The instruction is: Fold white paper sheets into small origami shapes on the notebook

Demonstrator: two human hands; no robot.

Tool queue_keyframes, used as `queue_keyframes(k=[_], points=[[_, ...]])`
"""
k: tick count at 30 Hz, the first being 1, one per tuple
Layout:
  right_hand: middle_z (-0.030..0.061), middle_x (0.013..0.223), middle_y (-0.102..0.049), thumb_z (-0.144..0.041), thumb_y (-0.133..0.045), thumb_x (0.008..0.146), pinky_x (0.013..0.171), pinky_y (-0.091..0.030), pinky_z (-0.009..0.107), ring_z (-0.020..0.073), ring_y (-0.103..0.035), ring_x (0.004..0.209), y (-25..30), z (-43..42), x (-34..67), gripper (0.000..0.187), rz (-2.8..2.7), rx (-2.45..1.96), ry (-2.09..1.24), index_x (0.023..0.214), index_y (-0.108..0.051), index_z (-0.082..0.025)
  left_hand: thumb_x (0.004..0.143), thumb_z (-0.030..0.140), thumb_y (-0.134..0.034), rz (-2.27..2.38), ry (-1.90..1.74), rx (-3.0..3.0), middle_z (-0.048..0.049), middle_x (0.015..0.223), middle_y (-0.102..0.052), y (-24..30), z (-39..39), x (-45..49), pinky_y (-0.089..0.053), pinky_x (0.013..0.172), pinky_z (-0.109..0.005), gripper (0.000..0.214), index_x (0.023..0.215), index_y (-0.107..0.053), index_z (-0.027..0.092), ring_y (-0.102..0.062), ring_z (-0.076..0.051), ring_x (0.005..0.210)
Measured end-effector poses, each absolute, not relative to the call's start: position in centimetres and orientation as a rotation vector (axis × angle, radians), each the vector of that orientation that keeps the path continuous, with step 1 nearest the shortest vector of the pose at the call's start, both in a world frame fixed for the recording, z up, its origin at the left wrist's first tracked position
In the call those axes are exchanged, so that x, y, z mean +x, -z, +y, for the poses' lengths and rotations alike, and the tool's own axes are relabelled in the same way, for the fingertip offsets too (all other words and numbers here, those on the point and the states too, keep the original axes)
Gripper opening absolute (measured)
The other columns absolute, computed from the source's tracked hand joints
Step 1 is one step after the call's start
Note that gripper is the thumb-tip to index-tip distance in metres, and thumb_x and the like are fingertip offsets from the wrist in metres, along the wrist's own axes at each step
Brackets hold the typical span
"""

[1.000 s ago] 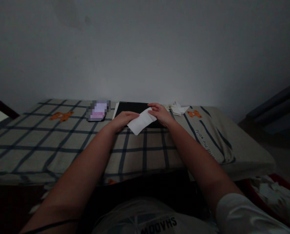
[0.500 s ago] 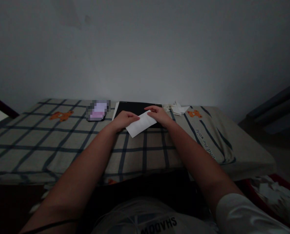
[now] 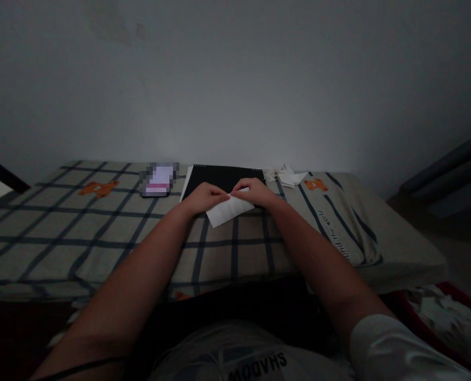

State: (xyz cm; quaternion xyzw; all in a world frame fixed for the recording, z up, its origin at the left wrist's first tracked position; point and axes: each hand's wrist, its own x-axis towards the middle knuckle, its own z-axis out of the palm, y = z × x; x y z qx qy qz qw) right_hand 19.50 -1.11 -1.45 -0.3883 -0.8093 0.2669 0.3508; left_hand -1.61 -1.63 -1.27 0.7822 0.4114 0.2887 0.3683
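Note:
A white strip of paper [image 3: 228, 212] is held above the near edge of a black notebook or pad [image 3: 223, 177]. My left hand [image 3: 206, 198] pinches the paper's upper edge near its middle, thumb and fingers pressed together. Close beside it, my right hand [image 3: 255, 191] pinches the same edge, and the two sets of fingertips nearly meet. The paper's lower left corner hangs free toward me. Its right part is partly hidden by my right hand.
A phone [image 3: 159, 180], blurred out, lies left of the notebook. Folded white paper pieces [image 3: 288, 176] lie to its right. A checked cloth [image 3: 112, 222] with orange bears covers the surface, against a grey wall [image 3: 235, 84]. A red container [image 3: 449, 312] of paper scraps stands lower right.
My right hand has moved left along the paper's upper edge, and its fingers have closed in beside my left hand's fingertips. The paper has tilted and shifted slightly toward me.

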Motion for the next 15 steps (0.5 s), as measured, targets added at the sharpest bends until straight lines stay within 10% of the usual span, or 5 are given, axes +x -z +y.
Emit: queue_keyframes(k=[15], points=[[0.0051,0.078,-0.067,-0.038,-0.064,0.07,0.064,-0.042,0.028,0.0155,-0.057,0.069,1.9,0.1,20.8,0.023,-1.71,-1.143,-0.88,0.079,-0.07,-0.018,0.067,0.041,-0.067,1.207,-0.876,1.821,-0.0048,0.066,-0.068,0.8,-1.3,-2.3,-0.038,0.047,-0.022,0.026,0.074,-0.073,0.017,-0.057,-0.014,0.056]])
